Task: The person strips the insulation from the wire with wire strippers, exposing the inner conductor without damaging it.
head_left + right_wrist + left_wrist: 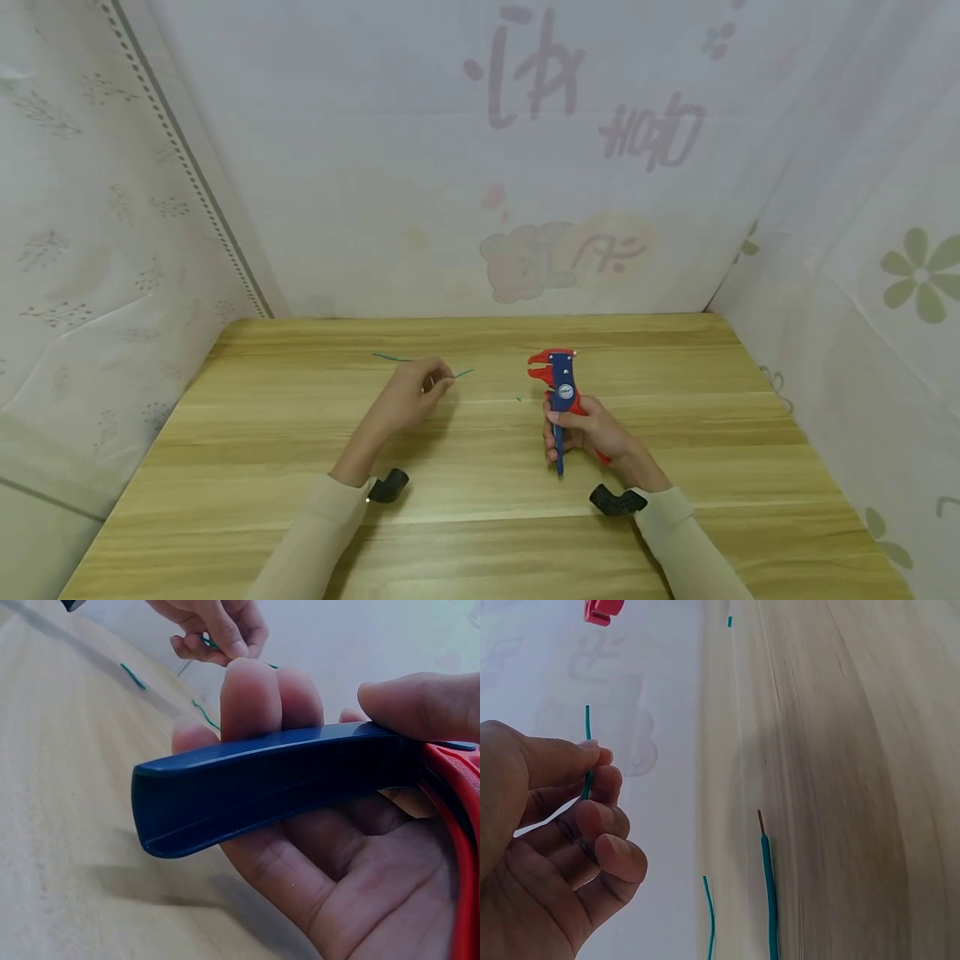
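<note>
White printed cloth (375,183) hangs behind a yellow wooden table (480,483). The left hand (411,395) pinches thin green wire (587,721); the right hand (600,431) grips a long red-and-blue tool (562,375).

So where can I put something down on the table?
The table is bare right of the tool in the right hand, and between the sleeves. It's crowded around the left hand, with green wires nearby; a green scrap lies between the hands.
</note>
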